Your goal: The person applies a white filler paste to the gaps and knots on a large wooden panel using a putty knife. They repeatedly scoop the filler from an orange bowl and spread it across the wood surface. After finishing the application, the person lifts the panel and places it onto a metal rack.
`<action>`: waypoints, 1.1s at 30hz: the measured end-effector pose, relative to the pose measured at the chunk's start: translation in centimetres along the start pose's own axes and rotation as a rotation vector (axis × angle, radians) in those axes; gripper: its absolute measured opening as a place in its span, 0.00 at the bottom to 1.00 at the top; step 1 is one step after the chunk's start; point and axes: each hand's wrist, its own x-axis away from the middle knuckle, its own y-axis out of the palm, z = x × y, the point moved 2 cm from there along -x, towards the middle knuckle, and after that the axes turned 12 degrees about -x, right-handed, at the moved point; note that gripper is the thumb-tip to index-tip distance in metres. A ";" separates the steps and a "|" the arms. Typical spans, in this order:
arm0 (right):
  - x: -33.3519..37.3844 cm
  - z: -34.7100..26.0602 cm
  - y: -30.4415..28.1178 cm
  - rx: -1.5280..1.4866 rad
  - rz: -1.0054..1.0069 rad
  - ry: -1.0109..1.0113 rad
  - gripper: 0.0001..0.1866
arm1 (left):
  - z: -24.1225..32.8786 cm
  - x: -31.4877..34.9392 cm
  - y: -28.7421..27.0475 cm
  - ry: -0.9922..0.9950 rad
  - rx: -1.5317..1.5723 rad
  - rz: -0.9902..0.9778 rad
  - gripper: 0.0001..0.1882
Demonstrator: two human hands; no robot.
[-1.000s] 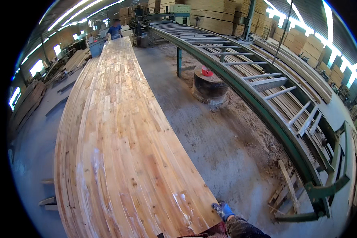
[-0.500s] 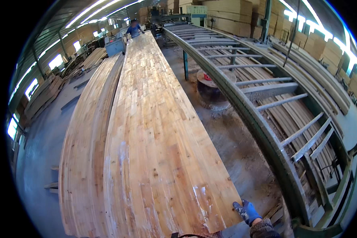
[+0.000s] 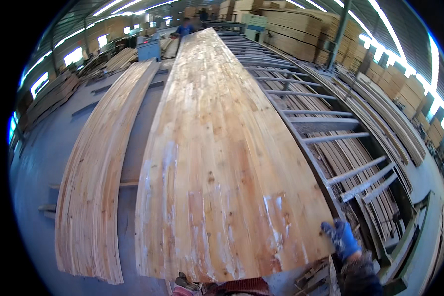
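Note:
A long, wide wooden panel (image 3: pixel 217 163), glued up from many narrow strips, stretches from me into the distance. Whitish smears mark its near part. My right hand (image 3: pixel 343 239), in a blue glove with dark fingers, is closed on the panel's near right corner. At the near edge, left of my body, my left hand (image 3: pixel 186 281) shows only in part, dark-gloved and closed on that edge; its other fingers are hidden. At the far end stands another person (image 3: pixel 185 29) in blue, whose hands cannot be made out. The panel's right side overlaps a metal roller frame (image 3: pixel 325 126).
To the left, a second long panel (image 3: pixel 91 172) lies on low wooden supports (image 3: pixel 48 209). Timber strips (image 3: pixel 325 153) lie beneath the frame's rollers. A green metal post (image 3: pixel 340 34) and tall board stacks (image 3: pixel 293 32) stand at the right back. A blue machine (image 3: pixel 149 49) stands far left.
The wooden panel has shifted right, over the roller frame's near rail, with my right hand still on its corner. The gap to the second panel has widened. My view has turned somewhat.

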 end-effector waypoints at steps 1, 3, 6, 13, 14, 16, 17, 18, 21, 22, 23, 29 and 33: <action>-1.4 -0.7 -1.1 -0.186 0.003 0.005 0.13 | -0.3 0.2 0.6 0.008 0.016 -0.015 0.28; -4.7 -1.8 -3.9 0.114 -0.025 -0.015 0.16 | -1.0 0.6 1.0 0.015 0.031 -0.005 0.28; -8.8 -2.0 -8.8 0.233 -0.014 -0.042 0.21 | -4.4 -0.6 4.9 0.039 0.031 -0.033 0.27; -15.9 0.8 -14.3 0.153 -0.132 0.075 0.21 | -8.9 -3.1 8.9 0.094 -0.047 0.042 0.27; -15.6 0.0 -14.8 0.137 -0.173 0.164 0.21 | -9.8 -3.5 9.5 0.087 -0.053 0.061 0.27; -16.4 0.3 -15.1 0.115 -0.131 0.058 0.21 | -10.1 -3.2 10.5 0.101 -0.073 0.081 0.27; -16.6 0.9 -14.8 0.104 -0.112 0.011 0.21 | -10.0 -3.4 10.8 0.118 -0.070 0.092 0.27; -17.1 1.4 -14.5 0.146 -0.143 -0.028 0.21 | -9.7 -3.8 11.4 0.129 -0.074 0.099 0.27; -17.6 1.5 -13.8 0.168 -0.172 0.007 0.21 | -9.8 -5.1 13.1 0.176 -0.068 0.108 0.27; -17.6 1.6 -14.2 0.127 -0.200 0.076 0.19 | -10.2 -6.0 13.9 0.174 -0.068 0.111 0.27; -17.4 0.4 -13.7 0.074 -0.203 0.099 0.17 | -10.3 -6.8 14.5 0.174 -0.067 0.116 0.27; -19.5 1.1 -13.0 -0.075 -0.078 0.264 0.16 | -11.2 -10.2 17.8 0.161 -0.062 0.163 0.27; -22.6 1.3 -12.3 -0.128 -0.066 0.264 0.14 | -11.8 -11.2 18.4 0.167 -0.050 0.177 0.27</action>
